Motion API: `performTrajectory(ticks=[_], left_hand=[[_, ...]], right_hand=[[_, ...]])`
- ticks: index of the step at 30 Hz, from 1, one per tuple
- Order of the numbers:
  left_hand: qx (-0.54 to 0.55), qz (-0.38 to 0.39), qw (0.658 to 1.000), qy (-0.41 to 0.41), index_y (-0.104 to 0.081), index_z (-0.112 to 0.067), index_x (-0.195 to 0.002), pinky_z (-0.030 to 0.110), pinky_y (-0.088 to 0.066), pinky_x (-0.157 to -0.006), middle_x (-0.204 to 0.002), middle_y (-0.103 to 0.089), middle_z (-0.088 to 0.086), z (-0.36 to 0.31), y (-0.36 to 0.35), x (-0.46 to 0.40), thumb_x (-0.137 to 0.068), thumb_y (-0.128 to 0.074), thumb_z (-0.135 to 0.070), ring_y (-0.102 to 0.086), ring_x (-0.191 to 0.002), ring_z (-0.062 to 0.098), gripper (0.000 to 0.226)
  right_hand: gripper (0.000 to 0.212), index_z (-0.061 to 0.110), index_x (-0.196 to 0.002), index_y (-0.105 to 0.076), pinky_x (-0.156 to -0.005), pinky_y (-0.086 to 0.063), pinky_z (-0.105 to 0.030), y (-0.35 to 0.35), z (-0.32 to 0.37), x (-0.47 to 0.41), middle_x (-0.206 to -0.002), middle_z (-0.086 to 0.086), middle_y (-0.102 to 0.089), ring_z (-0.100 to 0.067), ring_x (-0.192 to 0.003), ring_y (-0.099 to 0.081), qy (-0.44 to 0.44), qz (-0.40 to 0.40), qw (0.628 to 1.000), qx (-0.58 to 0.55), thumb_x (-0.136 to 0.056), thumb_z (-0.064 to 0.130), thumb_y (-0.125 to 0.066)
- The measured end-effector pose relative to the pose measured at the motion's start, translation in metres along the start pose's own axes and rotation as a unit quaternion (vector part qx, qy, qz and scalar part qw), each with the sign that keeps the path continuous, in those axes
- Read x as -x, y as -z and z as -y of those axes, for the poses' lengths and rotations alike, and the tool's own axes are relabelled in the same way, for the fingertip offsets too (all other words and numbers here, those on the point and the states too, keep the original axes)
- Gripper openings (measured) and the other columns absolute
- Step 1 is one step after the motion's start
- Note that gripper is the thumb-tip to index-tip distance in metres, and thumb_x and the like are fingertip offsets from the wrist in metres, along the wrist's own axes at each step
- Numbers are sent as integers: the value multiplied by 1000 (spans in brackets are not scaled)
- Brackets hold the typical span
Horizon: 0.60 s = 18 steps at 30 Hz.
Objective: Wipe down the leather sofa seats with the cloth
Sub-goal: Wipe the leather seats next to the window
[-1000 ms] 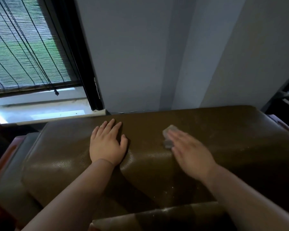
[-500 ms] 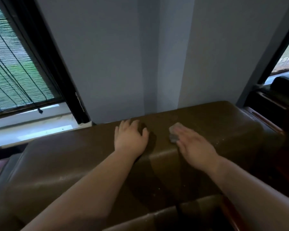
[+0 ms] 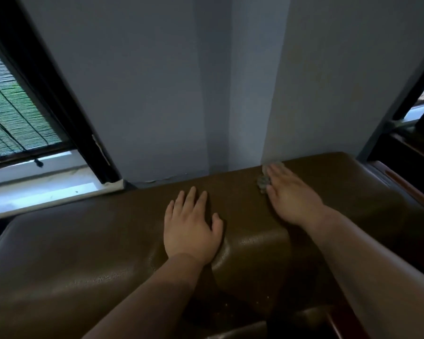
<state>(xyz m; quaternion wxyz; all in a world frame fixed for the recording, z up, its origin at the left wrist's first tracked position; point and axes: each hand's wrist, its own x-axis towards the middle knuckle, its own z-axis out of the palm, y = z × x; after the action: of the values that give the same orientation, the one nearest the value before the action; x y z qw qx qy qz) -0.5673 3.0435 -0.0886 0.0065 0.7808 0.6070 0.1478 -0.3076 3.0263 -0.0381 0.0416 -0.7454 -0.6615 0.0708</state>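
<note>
The dark brown leather sofa back (image 3: pixel 88 243) runs across the lower half of the head view. My left hand (image 3: pixel 191 228) lies flat on top of it, fingers straight and slightly spread. My right hand (image 3: pixel 291 194) presses flat on a small grey cloth (image 3: pixel 263 181) near the far edge of the sofa back, close to the wall. Only the cloth's left and far edges show past the fingers. Pale specks of dust dot the leather below my arms.
A grey-blue wall (image 3: pixel 206 81) rises right behind the sofa. A window with a bamboo blind (image 3: pixel 12 123) and a white sill (image 3: pixel 39 182) is at left. A reddish wooden armrest (image 3: pixel 406 184) and dark furniture stand at right.
My right hand has slid the cloth away from me toward the wall. The left hand stays flat on the leather. The view has shifted.
</note>
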Motion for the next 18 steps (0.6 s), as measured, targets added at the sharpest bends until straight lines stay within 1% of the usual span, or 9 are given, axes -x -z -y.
performTrajectory(ticks=[2,4,6,8,11,12,15,17,18], left_hand=[[7,3,1000,-3,-46,-35,-157,44,-17,-129,-168,-37,-5,1,-1,0,-95,-29,-65,-27,-157,21,71],[9,5,1000,-10,-45,-35,-157,44,-16,-130,-169,-36,-4,2,-1,0,-95,-29,-65,-27,-157,20,71],[6,3,1000,-12,-44,-35,-158,43,-14,-130,-169,-35,-4,2,0,0,-96,-28,-64,-26,-158,20,70],[7,7,1000,-12,-43,-35,-158,43,-12,-131,-170,-33,-4,2,1,0,-96,-27,-64,-24,-158,20,70],[6,7,1000,-9,-40,-35,-160,42,-8,-131,-171,-30,-5,1,5,2,-97,-26,-64,-21,-159,20,71],[8,9,1000,-10,-39,-35,-160,42,-7,-131,-172,-29,-5,0,5,1,-97,-26,-64,-20,-160,20,71],[12,17,1000,-15,-37,-35,-162,41,-4,-130,-173,-26,-5,1,8,2,-97,-25,-64,-17,-160,19,72],[13,19,1000,-15,-36,-35,-162,40,-3,-130,-173,-25,-5,2,8,2,-97,-24,-64,-15,-161,19,72],[13,20,1000,-13,-36,-36,-162,41,-4,-130,-173,-25,-5,2,8,2,-97,-24,-64,-16,-160,19,72]], right_hand=[[62,21,-167,-8,-128,-3,-36,-9,36,-13,-175,-1,-6,-20,-161,-1,28,0,1000,5,-111,42,-24],[63,21,-167,-11,-127,-1,-34,-29,77,-6,-174,0,-8,-19,-160,-2,151,9,988,1,-109,45,-21],[65,24,-166,-15,-125,0,-30,-32,85,-4,-174,3,-11,-14,-160,-5,212,20,977,-11,-106,47,-17],[59,24,-166,-17,-128,-5,-31,-23,58,-21,-173,2,-15,-15,-159,-9,166,3,986,-24,-110,42,-24],[56,20,-165,-19,-128,-13,-35,-8,18,-39,-172,-3,-20,-20,-158,-16,26,-17,999,-18,-112,37,-28],[57,19,-165,-20,-128,-13,-36,-8,23,-39,-172,-3,-20,-21,-158,-16,20,-22,999,-18,-112,37,-29],[59,25,-167,-16,-130,-9,-35,-23,60,-13,-174,3,-12,-17,-160,-8,127,0,992,-19,-111,39,-28],[60,34,-166,-15,-126,-2,-25,-27,59,15,-171,14,-7,-7,-158,-4,194,2,981,-10,-108,46,-24],[59,37,-165,-14,-123,2,-21,-23,44,22,-169,18,-5,-2,-157,-2,188,0,982,-9,-107,47,-21]])
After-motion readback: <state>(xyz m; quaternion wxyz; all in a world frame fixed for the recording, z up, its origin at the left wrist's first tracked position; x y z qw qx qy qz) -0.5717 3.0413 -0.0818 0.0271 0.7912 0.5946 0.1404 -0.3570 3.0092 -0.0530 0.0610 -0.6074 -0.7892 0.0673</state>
